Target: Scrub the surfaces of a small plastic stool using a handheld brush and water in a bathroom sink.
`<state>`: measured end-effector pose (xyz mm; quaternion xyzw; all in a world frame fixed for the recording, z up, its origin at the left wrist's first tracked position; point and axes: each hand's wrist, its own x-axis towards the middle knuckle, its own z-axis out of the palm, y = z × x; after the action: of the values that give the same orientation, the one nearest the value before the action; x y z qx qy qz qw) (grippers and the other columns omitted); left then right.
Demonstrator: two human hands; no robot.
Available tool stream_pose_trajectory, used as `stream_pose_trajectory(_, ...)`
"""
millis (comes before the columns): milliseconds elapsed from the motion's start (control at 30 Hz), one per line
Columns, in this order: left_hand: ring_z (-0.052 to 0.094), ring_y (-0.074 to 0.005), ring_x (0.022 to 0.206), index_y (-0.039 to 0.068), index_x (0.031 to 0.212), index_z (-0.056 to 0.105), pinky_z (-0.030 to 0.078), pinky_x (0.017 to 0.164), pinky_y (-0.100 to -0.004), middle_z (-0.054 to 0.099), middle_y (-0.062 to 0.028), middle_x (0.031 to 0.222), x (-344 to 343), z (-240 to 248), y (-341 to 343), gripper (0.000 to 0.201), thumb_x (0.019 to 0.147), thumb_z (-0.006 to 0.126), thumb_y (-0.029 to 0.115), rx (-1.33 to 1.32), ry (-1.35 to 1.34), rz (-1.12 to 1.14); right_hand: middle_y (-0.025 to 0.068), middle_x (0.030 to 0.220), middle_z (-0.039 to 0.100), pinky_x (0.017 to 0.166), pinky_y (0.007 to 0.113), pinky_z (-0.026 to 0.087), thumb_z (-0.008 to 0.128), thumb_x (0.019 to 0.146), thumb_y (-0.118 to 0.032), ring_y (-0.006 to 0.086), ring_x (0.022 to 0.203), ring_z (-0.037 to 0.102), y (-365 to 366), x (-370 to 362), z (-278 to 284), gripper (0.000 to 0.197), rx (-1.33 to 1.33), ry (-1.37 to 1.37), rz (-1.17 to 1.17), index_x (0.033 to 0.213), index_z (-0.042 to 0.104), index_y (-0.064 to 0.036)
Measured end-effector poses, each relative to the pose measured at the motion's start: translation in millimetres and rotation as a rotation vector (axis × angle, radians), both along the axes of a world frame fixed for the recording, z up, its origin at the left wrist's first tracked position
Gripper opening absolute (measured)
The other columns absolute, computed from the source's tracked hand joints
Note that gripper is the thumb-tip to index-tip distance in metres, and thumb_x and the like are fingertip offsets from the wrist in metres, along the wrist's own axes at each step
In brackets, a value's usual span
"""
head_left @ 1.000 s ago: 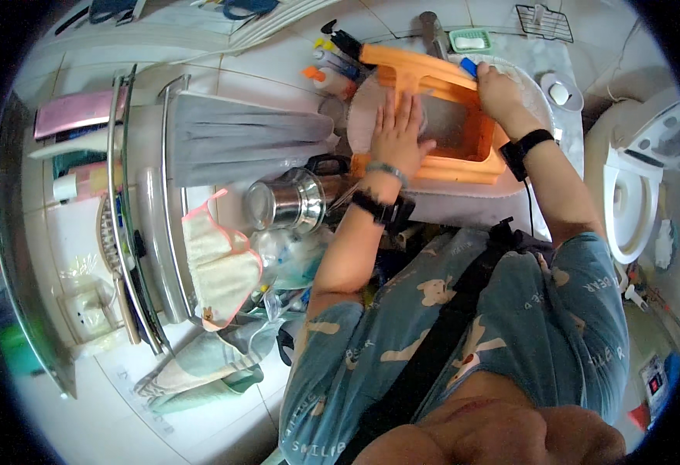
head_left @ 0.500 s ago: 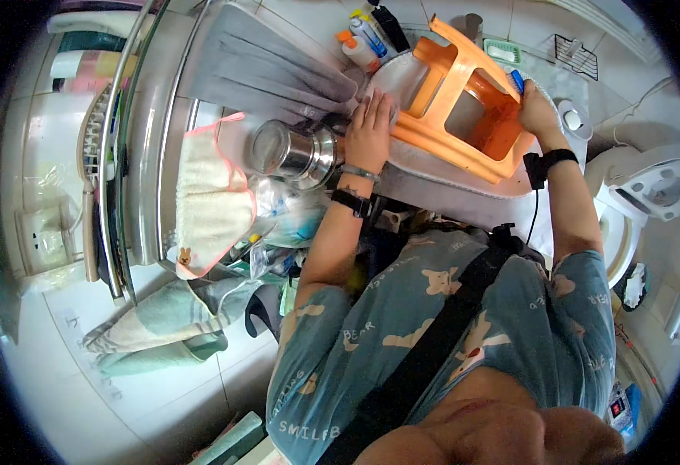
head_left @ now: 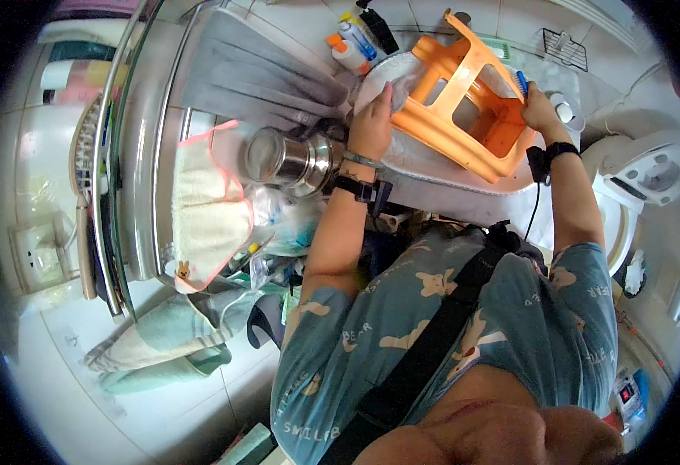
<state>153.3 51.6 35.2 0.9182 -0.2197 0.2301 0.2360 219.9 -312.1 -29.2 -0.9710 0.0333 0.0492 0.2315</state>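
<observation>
right hand (head_left: 540,110) pinching a blue brush (head_left: 521,83) at orange stool's (head_left: 459,82) right side | long side slants down-right | left hand (head_left: 371,128) by left end, can't tell grip tbh

Your left forearm (head_left: 338,240) slants forward and inward to your left hand (head_left: 371,124), one digit pointing away from you, the others unclear. Your right forearm (head_left: 572,198) reaches forward, angled inward, your right hand (head_left: 540,110) curled in a grip.
</observation>
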Motion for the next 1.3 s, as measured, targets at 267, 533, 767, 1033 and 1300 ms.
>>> stream_pose_trajectory(267, 0.056, -0.0317, 0.065, -0.002, 0.09, 0.061, 0.046, 0.063, -0.0332, 0.061, -0.0188, 0.081, 9, -6, 6, 0.026, 0.09, 0.054, 0.023, -0.332, 0.281, 0.403, 0.0303, 0.091, 0.057, 0.073, 0.049, 0.044, 0.047, 0.074, -0.003, 0.0438, 0.088, 0.056, 12, -24, 1, 0.023, -0.032, -0.242, -0.041, 0.096, 0.044, 0.0018)
stream_pose_trajectory(533, 0.054, -0.0346, 0.099, 0.002, 0.109, 0.058, 0.042, 0.086, -0.0386, 0.058, -0.0206, 0.105, 20, 65, -11, 0.028, 0.089, 0.05, 0.021, -0.382, 0.294, 0.125, 0.0221, 0.09, 0.06, 0.069, 0.046, 0.049, 0.047, 0.082, -0.009, 0.037, 0.08, 0.061, 70, -47, 39, 0.018, -0.103, -0.267, -0.153, 0.099, 0.044, -0.0021)
stream_pose_trajectory(767, 0.055, -0.0425, 0.093, -0.002, 0.099, 0.059, 0.043, 0.082, -0.0458, 0.059, -0.0262, 0.098, 109, 72, -48, 0.039, 0.086, 0.048, 0.033, -0.102, 0.291, 0.254, 0.0187, 0.084, 0.06, 0.066, 0.046, 0.048, 0.047, 0.082, -0.007, 0.0371, 0.08, 0.061, 36, -21, 45, 0.012, -0.143, -0.453, 0.163, 0.093, 0.045, -0.0027)
stream_pose_trajectory(1033, 0.059, -0.0346, 0.09, -0.002, 0.109, 0.056, 0.047, 0.076, -0.0429, 0.059, -0.0238, 0.105, 139, 23, -22, 0.033, 0.085, 0.049, 0.019, 0.106, 0.439, 0.107, 0.0146, 0.091, 0.061, 0.066, 0.041, 0.05, 0.051, 0.079, -0.009, 0.0318, 0.077, 0.061, 29, -37, 102, 0.014, -0.31, -0.665, 0.073, 0.092, 0.048, -0.0056)
stream_pose_trajectory(1300, 0.056, -0.0396, 0.097, -0.006, 0.109, 0.054, 0.045, 0.083, -0.0429, 0.058, -0.028, 0.104, 65, 15, -62, 0.035, 0.086, 0.051, 0.019, -0.16, 0.249, 0.256, 0.0134, 0.119, 0.055, 0.066, 0.034, 0.052, 0.051, 0.076, -0.013, 0.0214, 0.085, 0.061, 45, -106, 55, 0.025, -0.424, -0.655, 0.151, 0.099, 0.05, -0.0068)
